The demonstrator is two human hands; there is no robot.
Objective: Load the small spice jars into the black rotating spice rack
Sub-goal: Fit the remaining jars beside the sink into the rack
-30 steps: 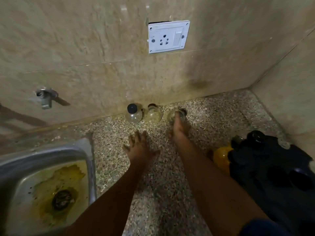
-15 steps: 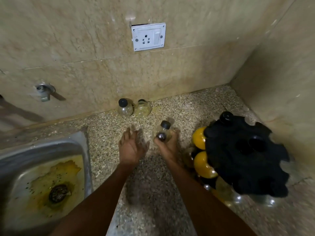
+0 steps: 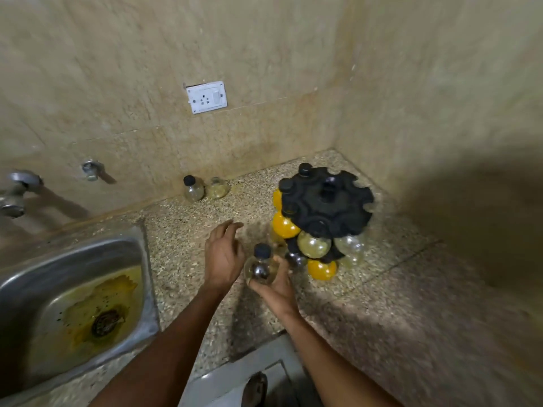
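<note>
The right hand (image 3: 277, 286) has a small round glass jar (image 3: 261, 267) with a black cap cupped in its fingers, held above the speckled stone counter (image 3: 188, 245) just beside the lower tier of the black rotating spice rack (image 3: 326, 201). The left hand (image 3: 223, 257) hovers next to it, fingers loosely spread, holding nothing. This looks like the carry-in step: next the jar needs an open notch on the rack's rim, neck slid in so the cap sits above the disc, perhaps with the rack turned first. Two more jars (image 3: 205, 188) wait at the wall, well apart from the rack. No label or brand is readable anywhere; the jars look unmarked.
</note>
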